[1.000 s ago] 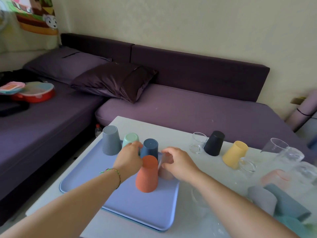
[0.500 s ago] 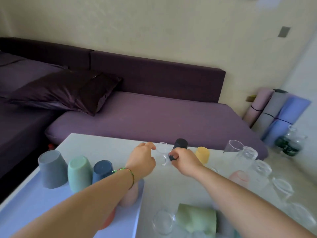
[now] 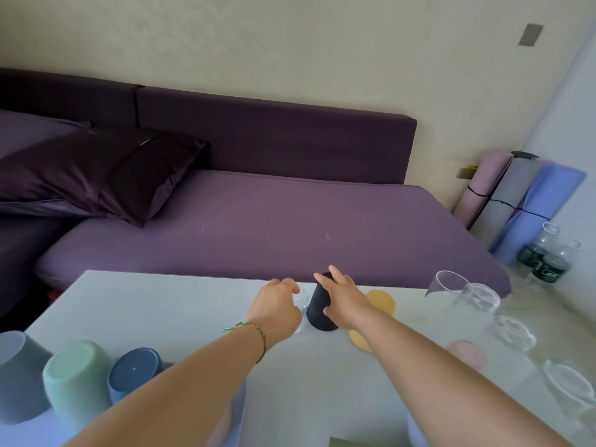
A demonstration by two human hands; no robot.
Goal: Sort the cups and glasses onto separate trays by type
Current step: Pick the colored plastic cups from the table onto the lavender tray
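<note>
An upside-down black cup (image 3: 319,309) stands near the far edge of the white table (image 3: 161,304). My right hand (image 3: 343,298) wraps round it, fingers over its far side and thumb low on its front. Just left of it is a small clear glass (image 3: 302,301), and my left hand (image 3: 277,304) curls round it from the left. A yellow cup (image 3: 382,301) stands upside down behind my right forearm. Grey (image 3: 19,379), green (image 3: 77,379) and dark blue (image 3: 135,372) cups stand upside down on the blue tray (image 3: 240,404) at lower left.
Several clear glasses (image 3: 477,301) crowd the table's right side, with a pink cup (image 3: 467,351) among them. A purple sofa (image 3: 274,227) with a dark pillow (image 3: 106,175) runs behind the table. Rolled mats (image 3: 522,201) and bottles (image 3: 545,256) stand at the right wall.
Both hands left the cups on the blue tray and reached to the table's far edge. The left hand closed on the clear glass, the right took hold of the black cup.
</note>
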